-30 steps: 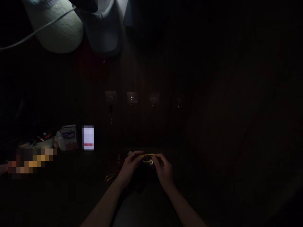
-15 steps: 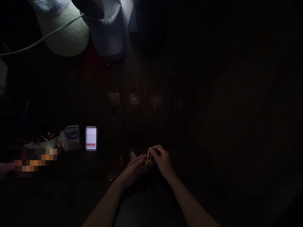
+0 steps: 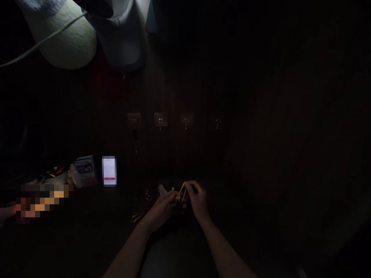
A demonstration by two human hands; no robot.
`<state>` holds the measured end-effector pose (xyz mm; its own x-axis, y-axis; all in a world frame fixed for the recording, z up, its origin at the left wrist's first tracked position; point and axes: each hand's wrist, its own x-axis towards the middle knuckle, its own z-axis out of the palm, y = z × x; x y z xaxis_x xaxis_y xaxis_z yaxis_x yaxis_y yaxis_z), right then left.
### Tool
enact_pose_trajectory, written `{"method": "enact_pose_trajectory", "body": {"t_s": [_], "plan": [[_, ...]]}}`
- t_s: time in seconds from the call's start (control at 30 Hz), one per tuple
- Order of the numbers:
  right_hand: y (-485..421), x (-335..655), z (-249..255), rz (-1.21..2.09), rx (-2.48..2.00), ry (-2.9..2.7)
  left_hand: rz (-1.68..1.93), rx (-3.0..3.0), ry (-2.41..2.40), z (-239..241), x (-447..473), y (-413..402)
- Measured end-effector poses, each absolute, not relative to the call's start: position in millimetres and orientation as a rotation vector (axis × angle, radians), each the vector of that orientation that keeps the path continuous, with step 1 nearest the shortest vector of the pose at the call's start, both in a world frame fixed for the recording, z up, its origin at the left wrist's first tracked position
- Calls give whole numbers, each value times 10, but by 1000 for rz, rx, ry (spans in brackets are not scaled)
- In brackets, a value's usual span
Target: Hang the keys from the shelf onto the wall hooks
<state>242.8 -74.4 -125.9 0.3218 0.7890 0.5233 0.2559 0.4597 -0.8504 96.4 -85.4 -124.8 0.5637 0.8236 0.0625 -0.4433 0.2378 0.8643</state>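
Far left of the frame, low down, a pixelated patch (image 3: 43,200), too blurred to make out. Upper left, a pale cap (image 3: 62,38) and a grey-white cap (image 3: 121,42), apparently hung up for storage, a thin cable (image 3: 43,42) lying across the first. Lower left, a small white bottle (image 3: 74,177) just beside a printed carton (image 3: 85,172), then a bright white rectangle (image 3: 109,171) banded in red. Mid-frame, a row of adhesive wall hooks (image 3: 160,121), a dark item (image 3: 135,135) dangling below the leftmost. Low centre, loose yellow scraps (image 3: 136,218) — then the left hand (image 3: 162,208) and right hand (image 3: 198,200) together, both closed on a yellow cord (image 3: 182,193), raised off the dim surface, probably for close handling.
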Motion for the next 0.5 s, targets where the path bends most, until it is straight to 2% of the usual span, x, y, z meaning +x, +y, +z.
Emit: {"method": "enact_pose_trajectory", "body": {"t_s": [0.2, 0.5], "plan": [[-790, 2329, -1279, 357, -942, -1381, 1083, 917, 564, -1246, 1021, -861], [-784, 2340, -1282, 329, -929, -1359, 1093, 1074, 675, -978, 951, -883]]}}
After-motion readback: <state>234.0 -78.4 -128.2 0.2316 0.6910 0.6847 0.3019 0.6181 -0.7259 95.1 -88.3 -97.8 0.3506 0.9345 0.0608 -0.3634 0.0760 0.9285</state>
